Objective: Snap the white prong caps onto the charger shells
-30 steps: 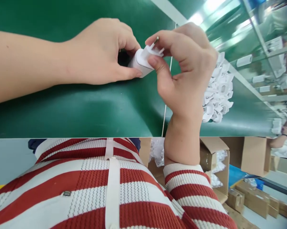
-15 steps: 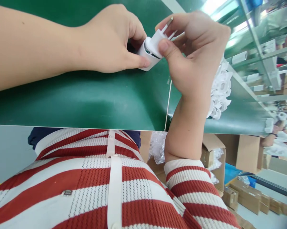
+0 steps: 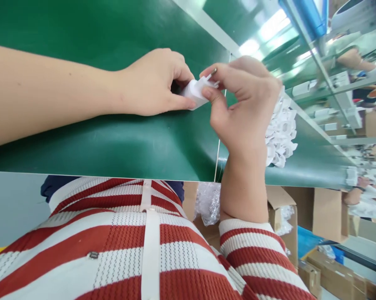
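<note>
A small white charger plug (image 3: 194, 90) with metal pins rests just above the green belt (image 3: 113, 137). My left hand (image 3: 155, 83) grips its body from the left, thumb underneath and fingers curled over the top. My right hand (image 3: 242, 110) pinches the pin end between thumb and forefinger, one metal pin sticking out above the fingertip. Both hands are closed on the same plug.
A heap of white plastic parts (image 3: 280, 131) lies on the belt behind my right hand. Open cardboard boxes (image 3: 280, 216) with bagged parts stand below the belt edge at right. Metal rails and shelves with white pieces run along the far right, where another person's arm (image 3: 352, 196) shows.
The plug's pin piece stood lifted off the body half a second ago, showing a dark gap; now it sits closed against the body. Both hands sit lower in view.
</note>
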The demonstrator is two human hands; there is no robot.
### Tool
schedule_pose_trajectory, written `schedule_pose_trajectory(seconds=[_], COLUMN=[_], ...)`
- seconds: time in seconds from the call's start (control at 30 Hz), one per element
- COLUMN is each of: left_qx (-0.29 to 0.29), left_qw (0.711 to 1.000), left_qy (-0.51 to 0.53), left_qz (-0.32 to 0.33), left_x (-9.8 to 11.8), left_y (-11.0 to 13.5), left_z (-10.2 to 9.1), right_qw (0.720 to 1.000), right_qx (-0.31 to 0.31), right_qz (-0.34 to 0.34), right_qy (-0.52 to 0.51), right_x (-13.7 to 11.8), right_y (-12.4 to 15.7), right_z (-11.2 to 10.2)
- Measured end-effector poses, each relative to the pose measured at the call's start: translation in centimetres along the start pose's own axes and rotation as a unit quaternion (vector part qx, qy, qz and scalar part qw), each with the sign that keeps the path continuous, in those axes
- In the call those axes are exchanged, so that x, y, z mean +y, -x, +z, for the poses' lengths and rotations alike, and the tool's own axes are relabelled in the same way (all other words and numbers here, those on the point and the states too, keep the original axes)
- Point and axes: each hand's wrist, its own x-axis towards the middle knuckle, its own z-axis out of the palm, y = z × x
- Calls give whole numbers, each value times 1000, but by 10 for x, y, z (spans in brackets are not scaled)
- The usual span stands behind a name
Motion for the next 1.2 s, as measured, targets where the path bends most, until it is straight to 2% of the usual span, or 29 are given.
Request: schedule_pose_trajectory(seconds=[0.2,0.3,0.4,0.47,0.57,0.63,0.7,0.73,0.8,0.87,0.9,0.97,1.03,1.13,1.2], left_qx=[17,30,32,37,23,13,52,97,219,324,356,389,403,401,398], left_qw=[999,997,996,993,988,989,992,991,972,931,913,886,862,837,828], left_qy=[30,54,77,109,149,142,118,95,27,-50,-70,-98,-116,-124,-121], left_qz=[19,37,25,16,22,25,12,-10,-79,-160,-185,-233,-286,-350,-376], left_x=[-2,-4,-4,-1,8,11,4,-5,-31,-65,-84,-121,-154,-187,-196], left_y=[5,10,13,14,15,14,10,6,-3,-14,-19,-26,-28,-28,-29], left_z=[4,3,1,0,-4,-12,-27,-39,-71,-109,-128,-163,-188,-208,-213], right_qw=[995,995,995,995,997,995,983,977,975,963,947,923,909,911,917], right_qx=[-6,31,67,84,75,45,12,10,-6,-10,5,6,21,27,23], right_qz=[49,27,-5,-16,-7,31,102,146,219,249,276,301,324,327,318], right_qy=[86,89,73,55,-4,-87,-155,-153,-35,100,165,237,261,249,239], right_x=[-14,-16,-15,-16,-15,-7,10,22,50,79,91,110,124,140,149], right_y=[8,11,11,12,10,10,15,23,49,87,108,144,166,166,151], right_z=[3,6,11,15,13,4,-11,-19,-28,-22,-14,9,29,44,43])
